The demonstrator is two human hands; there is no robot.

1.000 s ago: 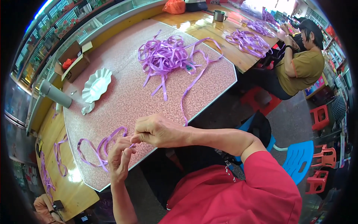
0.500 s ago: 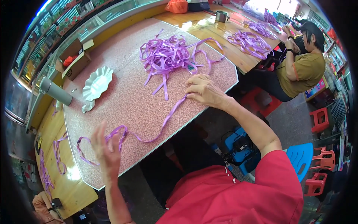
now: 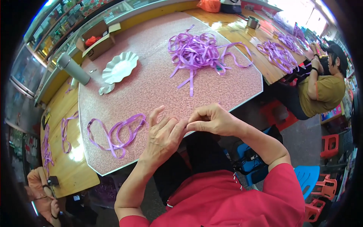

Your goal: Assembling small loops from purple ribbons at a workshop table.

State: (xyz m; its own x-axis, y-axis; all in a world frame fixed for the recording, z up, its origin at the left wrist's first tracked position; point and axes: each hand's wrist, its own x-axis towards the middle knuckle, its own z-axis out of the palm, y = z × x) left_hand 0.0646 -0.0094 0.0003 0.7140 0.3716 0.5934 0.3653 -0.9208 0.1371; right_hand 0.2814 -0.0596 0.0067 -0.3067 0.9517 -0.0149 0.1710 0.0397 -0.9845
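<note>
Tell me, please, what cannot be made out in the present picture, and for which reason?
All in the head view:
What, if anything, is pinched where the left hand and right hand meet: they cover it.
Lower part of the red item: the near wall of the carton hides it.
How strands run inside the purple ribbon heap: overlapping loops hide it.
Part of the co-worker at lower left: cut off by the dark rim.
</note>
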